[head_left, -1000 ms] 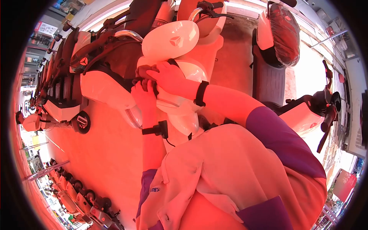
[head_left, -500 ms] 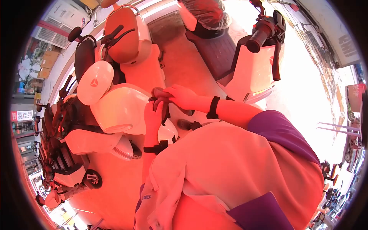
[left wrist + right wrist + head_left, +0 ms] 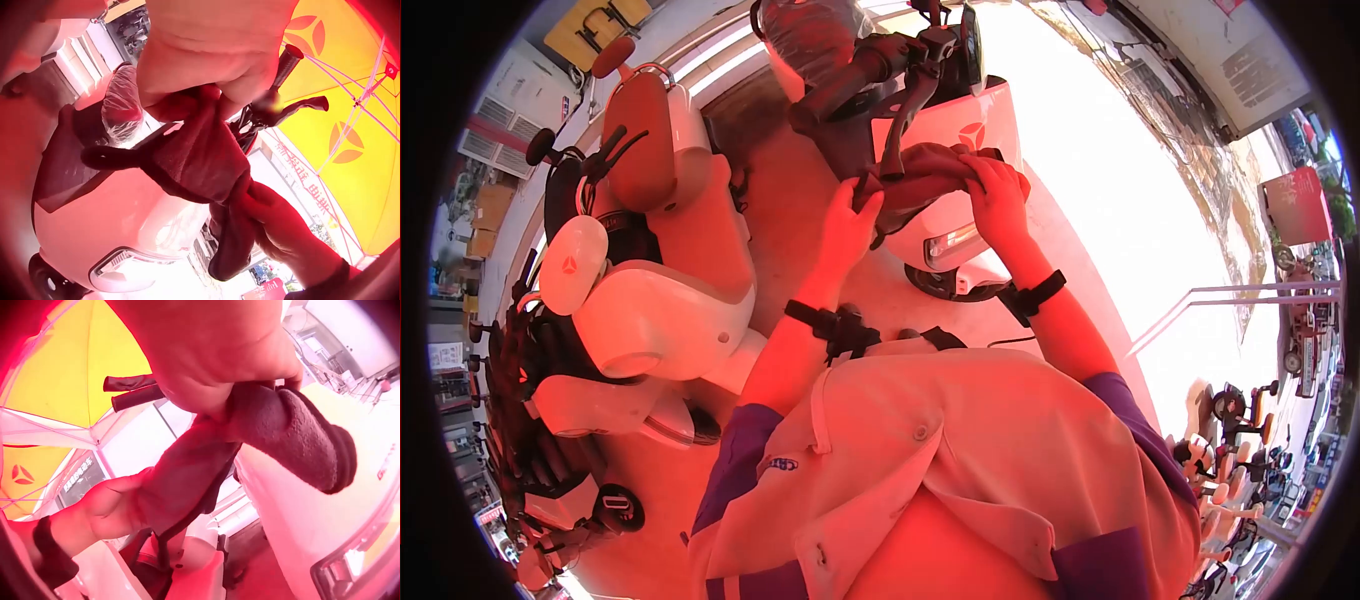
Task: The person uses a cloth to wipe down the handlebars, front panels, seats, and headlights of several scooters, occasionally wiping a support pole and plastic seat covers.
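A dark, reddish-looking cloth [image 3: 925, 180] is stretched between my two hands in front of a light-coloured scooter [image 3: 990, 120]. My left hand [image 3: 850, 230] pinches its left end, and in the left wrist view folds of the cloth [image 3: 203, 156] hang below those fingers. At the other end my right hand [image 3: 1000, 205] grips a bunched part, with a thick fold of cloth [image 3: 294, 434] sticking out past it in the right wrist view. In the head view the cloth overlaps the scooter's front panel, just below its handlebar [image 3: 910, 90] and brake lever.
White scooters [image 3: 665, 320] stand close together on the left. Behind the near scooter is a seat under clear plastic [image 3: 810, 40]. A yellow canopy [image 3: 337, 125] on thin poles spreads overhead. More two-wheelers [image 3: 1230, 480] are parked at the far right.
The view has swung right, from the white scooter on the left to this one. My hands have moved apart, and the cloth, bunched between them before, is now drawn out.
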The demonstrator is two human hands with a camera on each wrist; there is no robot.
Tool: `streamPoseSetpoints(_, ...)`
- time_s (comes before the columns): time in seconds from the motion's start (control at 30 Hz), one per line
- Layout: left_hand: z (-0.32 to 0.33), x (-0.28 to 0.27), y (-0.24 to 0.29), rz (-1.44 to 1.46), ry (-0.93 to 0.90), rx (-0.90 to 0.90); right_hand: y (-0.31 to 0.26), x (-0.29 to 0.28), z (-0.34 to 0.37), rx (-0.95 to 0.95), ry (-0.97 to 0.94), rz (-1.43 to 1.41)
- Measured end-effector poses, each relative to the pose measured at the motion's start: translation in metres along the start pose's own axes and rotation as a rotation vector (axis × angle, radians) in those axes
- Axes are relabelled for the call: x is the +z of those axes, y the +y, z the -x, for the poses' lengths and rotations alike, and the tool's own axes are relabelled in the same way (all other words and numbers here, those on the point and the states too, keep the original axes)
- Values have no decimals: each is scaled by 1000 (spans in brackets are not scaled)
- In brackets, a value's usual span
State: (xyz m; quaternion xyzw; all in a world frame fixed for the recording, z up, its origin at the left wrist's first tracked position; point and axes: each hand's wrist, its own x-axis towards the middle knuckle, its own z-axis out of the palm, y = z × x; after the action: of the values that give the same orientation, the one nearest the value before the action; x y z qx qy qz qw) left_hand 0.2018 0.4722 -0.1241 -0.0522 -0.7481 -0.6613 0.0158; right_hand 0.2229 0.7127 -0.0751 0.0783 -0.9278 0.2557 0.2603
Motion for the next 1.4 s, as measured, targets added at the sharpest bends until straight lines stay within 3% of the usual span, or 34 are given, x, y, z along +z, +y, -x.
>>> streamPoseSetpoints(0.1, -41, 21, 3, -97, 38, 110, 19, 17, -33, -17, 61, 26)
streamPoseSetpoints(0.17, -66, 35, -5, -233, 85, 304, 26, 51, -38, 55, 5, 131)
streamPoseSetpoints(0.2, -76, 42, -17, -366, 77, 291, 31, 73, -38, 99, -21, 187)
streamPoseSetpoints(0.23, -83, 50, -35, -496, 66, 277, 38, 93, -31, 118, -179, 101)
streamPoseSetpoints(0.33, -76, 57, -16, -523, 19, 227, 24, 120, -9, 44, -255, 95)
streamPoseSetpoints(0.4, -72, 56, -16, -579, 27, 281, 19, 116, -15, 18, -325, 123)
streamPoseSetpoints(0.53, -90, 61, -22, -635, 2, 262, 32, 111, -59, -274, -284, 152)
streamPoseSetpoints(0.7, -128, 61, -35, -613, -4, 125, 44, 123, -90, -416, -225, 87)
streamPoseSetpoints(0.83, -118, 68, -31, -676, -20, -4, 78, 107, -78, -503, -223, 13)
streamPoseSetpoints(0.9, -98, 89, -20, -828, 40, 82, 107, 99, -68, -515, -255, -27)
streamPoseSetpoints(1.0, -87, 147, -6, -1149, 238, 375, 164, 82, -62, -539, -314, -49)
streamPoseSetpoints(1.07, -91, 195, -7, -1129, 250, 329, 195, 68, -84, -591, -258, -17)
streamPoseSetpoints(1.2, -119, 280, 1, -1115, 172, 339, 263, 41, -120, -405, -229, -40)
streamPoseSetpoints(1.23, -127, 292, -1, -1131, 184, 348, 270, 40, -123, -329, -300, -105)
streamPoseSetpoints(1.3, -131, 301, -2, -1174, 215, 338, 279, 41, -126, -185, -461, -225)
streamPoseSetpoints(1.4, -112, 282, -5, -1157, 234, 273, 255, 49, -110, -267, -342, -178)
